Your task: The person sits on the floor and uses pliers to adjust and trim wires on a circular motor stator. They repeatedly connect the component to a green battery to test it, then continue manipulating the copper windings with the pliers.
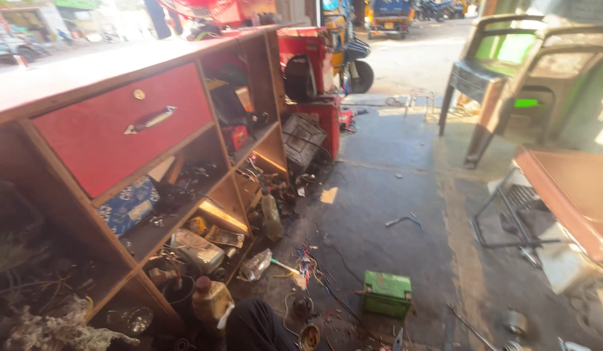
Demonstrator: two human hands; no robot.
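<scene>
Hands: neither in view; grip state cannot be told.
Nearest item: green box [387, 294] on floor [386, 188], near counter's [87, 71] lower corner.
Approach: step clear of loose wires [308, 265].

One red drawer [122, 127], one green box [387, 294], two stacked plastic chairs [509, 71]

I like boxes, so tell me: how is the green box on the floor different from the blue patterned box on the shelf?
The green box sits out on the floor among loose wires; the blue patterned box is tucked on a shelf under the red drawer. The green box is plain with a flat lid; the blue patterned box has a printed design and leans at a tilt. Both are small and rectangular.
</scene>
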